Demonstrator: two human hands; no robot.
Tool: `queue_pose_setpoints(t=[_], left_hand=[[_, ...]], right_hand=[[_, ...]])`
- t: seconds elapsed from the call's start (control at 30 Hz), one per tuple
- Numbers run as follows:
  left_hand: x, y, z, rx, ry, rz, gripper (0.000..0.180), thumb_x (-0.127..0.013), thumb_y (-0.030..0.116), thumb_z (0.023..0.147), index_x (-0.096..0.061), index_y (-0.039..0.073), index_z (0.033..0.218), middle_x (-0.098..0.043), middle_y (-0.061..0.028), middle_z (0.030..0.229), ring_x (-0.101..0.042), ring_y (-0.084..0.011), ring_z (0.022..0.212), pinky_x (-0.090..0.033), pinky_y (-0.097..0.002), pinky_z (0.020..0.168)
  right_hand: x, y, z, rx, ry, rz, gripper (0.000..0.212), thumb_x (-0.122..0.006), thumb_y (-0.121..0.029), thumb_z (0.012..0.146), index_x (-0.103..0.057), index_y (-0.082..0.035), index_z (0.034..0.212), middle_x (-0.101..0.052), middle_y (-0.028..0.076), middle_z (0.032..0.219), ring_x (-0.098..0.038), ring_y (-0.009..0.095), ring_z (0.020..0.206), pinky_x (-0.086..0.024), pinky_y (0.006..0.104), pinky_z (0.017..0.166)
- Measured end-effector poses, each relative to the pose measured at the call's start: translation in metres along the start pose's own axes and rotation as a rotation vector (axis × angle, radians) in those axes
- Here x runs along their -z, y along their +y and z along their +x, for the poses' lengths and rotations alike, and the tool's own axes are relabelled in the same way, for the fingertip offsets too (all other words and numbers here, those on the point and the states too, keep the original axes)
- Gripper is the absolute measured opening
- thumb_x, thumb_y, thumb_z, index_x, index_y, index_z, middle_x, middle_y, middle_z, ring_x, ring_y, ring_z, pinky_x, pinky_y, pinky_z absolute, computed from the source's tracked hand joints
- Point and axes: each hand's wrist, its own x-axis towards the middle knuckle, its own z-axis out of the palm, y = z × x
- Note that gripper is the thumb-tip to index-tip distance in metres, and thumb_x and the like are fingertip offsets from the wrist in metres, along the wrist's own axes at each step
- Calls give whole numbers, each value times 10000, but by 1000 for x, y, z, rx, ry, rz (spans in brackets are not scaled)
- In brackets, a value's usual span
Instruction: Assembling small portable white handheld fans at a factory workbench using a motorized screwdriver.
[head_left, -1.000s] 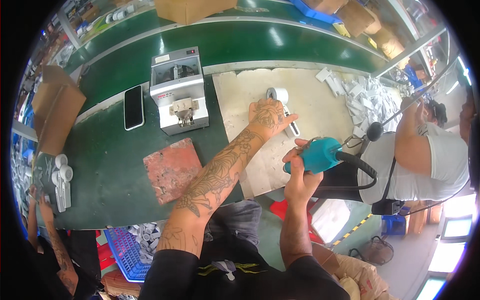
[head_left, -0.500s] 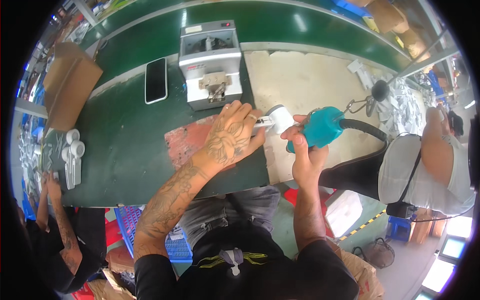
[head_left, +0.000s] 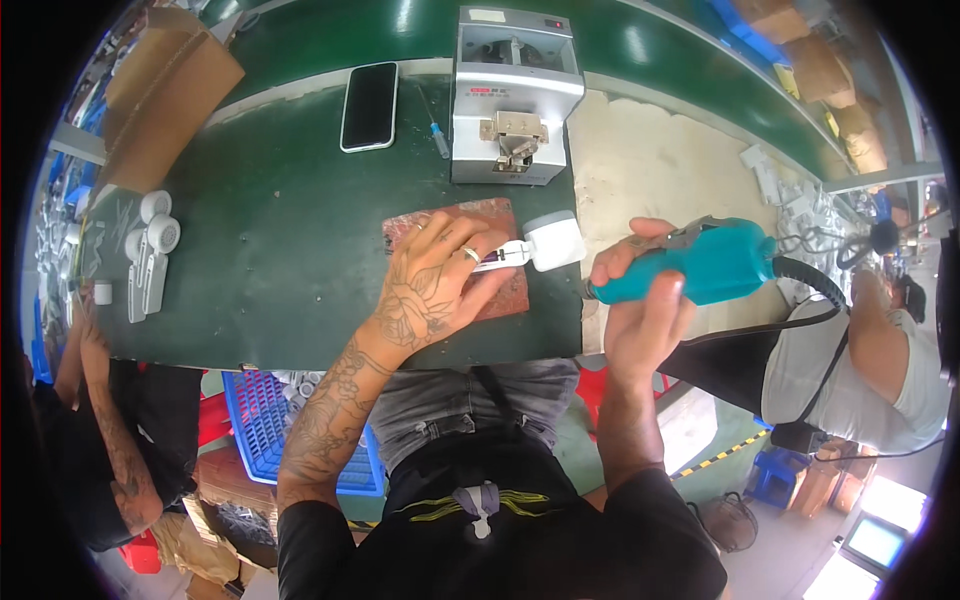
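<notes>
My left hand [head_left: 430, 275] is closed around the narrow handle of a white plastic part [head_left: 555, 241]. Its broad rounded head sticks out to the right of my fingers. A worn reddish mat [head_left: 508, 300] lies under this hand. In my right hand [head_left: 645, 320] is a teal electric screwdriver [head_left: 715, 265], lying nearly level. My fingers wrap its body, and its tip points left toward the white head, a short gap away. A black ribbed cord sleeve leaves its right end.
A silver machine [head_left: 515, 95] stands at the back, with a small blue-handled screwdriver [head_left: 438, 138] and a phone [head_left: 369, 107] left of it. White parts [head_left: 152, 250] and a cardboard box [head_left: 165, 95] sit left. Co-workers flank me. A blue crate [head_left: 255, 430] stands below the table edge.
The view has shifted. My left hand has carried the white part leftward over the reddish mat. The electric screwdriver has turned more level, and the gap between it and the part has widened.
</notes>
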Motion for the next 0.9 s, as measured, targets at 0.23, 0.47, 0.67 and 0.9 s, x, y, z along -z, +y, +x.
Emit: queue_pose_setpoints(t=[0.23, 0.47, 0.67, 0.9], left_hand=[[2, -8, 6, 1, -27, -108, 253, -762, 255, 854, -701, 79, 1026, -656, -36, 1008, -585, -274, 977, -494, -406, 873], [-1, -22, 16, 15, 22, -117, 199, -730, 233, 901, -742, 85, 1034, -692, -55, 1020, -572, -275, 988, -477, -413, 906], [-3, -26, 11, 80, -62, -171, 204, -703, 237, 922, -731, 100, 1070, -698, -45, 1053, -584, -283, 970, -466, -410, 931], [-4, -25, 15, 54, -52, -157, 186, -694, 225, 923, -718, 101, 1060, -691, -48, 1056, -588, -284, 970, -474, -413, 899]], right_hand=[[-32, -3, 30, 65, -105, 103, 834, -548, -716, 940, -537, 64, 1235, -564, 77, 768, -563, 208, 675, -468, 351, 641], [-77, 25, 103, 246, -65, -55, 650, -509, -565, 1042, -589, 68, 1170, -582, 53, 757, -595, 175, 646, -477, 296, 587], [-90, 42, 116, 276, -188, -68, 490, -559, -445, 1056, -596, 41, 1098, -587, 45, 745, -597, 164, 643, -478, 288, 580], [-88, 52, 117, 212, -205, -42, 376, -595, -373, 1051, -582, 2, 1024, -585, 61, 738, -587, 163, 632, -474, 294, 577]])
